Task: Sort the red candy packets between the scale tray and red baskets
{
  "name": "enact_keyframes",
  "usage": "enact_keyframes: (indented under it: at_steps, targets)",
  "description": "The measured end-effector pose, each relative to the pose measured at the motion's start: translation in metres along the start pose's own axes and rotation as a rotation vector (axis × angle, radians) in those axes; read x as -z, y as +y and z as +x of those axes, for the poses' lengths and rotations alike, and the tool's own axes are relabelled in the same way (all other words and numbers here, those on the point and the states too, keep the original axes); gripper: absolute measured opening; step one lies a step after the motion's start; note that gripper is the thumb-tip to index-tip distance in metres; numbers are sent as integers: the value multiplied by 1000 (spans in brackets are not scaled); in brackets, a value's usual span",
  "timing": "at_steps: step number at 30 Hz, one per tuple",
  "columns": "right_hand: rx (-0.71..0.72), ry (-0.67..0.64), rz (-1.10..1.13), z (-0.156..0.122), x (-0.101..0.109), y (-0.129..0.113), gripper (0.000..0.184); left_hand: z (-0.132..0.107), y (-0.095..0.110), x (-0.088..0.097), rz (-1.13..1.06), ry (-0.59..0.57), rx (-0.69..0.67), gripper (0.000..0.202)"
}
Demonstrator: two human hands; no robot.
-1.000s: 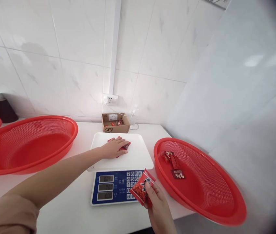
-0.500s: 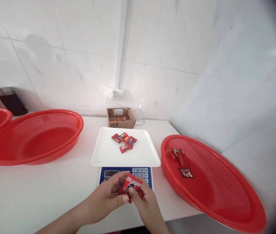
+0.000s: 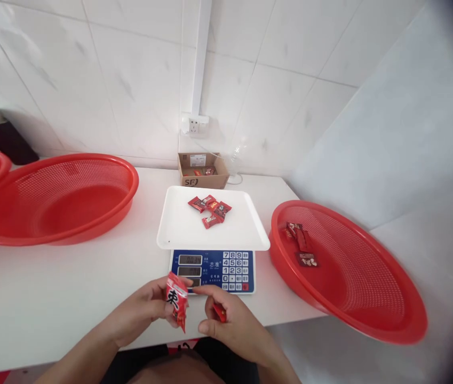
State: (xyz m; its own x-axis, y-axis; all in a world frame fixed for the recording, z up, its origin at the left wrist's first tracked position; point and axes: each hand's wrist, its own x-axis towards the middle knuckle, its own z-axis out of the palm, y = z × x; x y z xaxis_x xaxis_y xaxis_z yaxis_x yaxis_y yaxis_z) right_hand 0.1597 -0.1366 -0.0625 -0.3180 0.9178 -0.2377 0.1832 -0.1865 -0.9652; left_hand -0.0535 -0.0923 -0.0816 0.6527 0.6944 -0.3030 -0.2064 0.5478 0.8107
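Since a moment ago the hands have parted: the right hand (image 3: 238, 328) has come off the red packet (image 3: 177, 300) and shifted right. Now the left hand (image 3: 144, 309) alone pinches it between thumb and fingers, near side of the scale (image 3: 212, 272). The right hand's index finger reaches left just beside it, other fingers curled round a second packet (image 3: 220, 312). Farther off, red sachets (image 3: 221, 210) lie on the white tray (image 3: 186, 234).
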Motion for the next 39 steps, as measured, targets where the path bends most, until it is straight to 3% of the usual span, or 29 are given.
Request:
enact_keyframes:
  at_steps: [6,10,15,21,25,28,33,36,39]
  targets:
    - [-67,75,-135,-15,19,-1,51,-8,16,14,-156,-53,-128,22]
    - [-34,75,-106,-16,18,-2,48,-4,13,9,-151,-123,-107,17]
    - [0,93,-93,-6,4,-6,68,7,-1,-14,121,78,-58,20]
    - [79,57,-227,3,-11,-11,64,12,-1,-32,351,51,-124,21]
    - [68,71,-267,4,-11,-7,67,12,3,-31,401,196,-123,19]
    - [130,106,-316,3,-8,-4,58,11,5,-27,348,245,-94,23]
    - [342,170,-285,3,-5,1,27,9,5,-22,168,346,-17,31]
    - [427,186,-280,4,-4,3,18,9,2,-21,95,327,-11,33]
    - [403,182,-291,4,-4,2,17,10,-1,-21,63,306,-13,33]
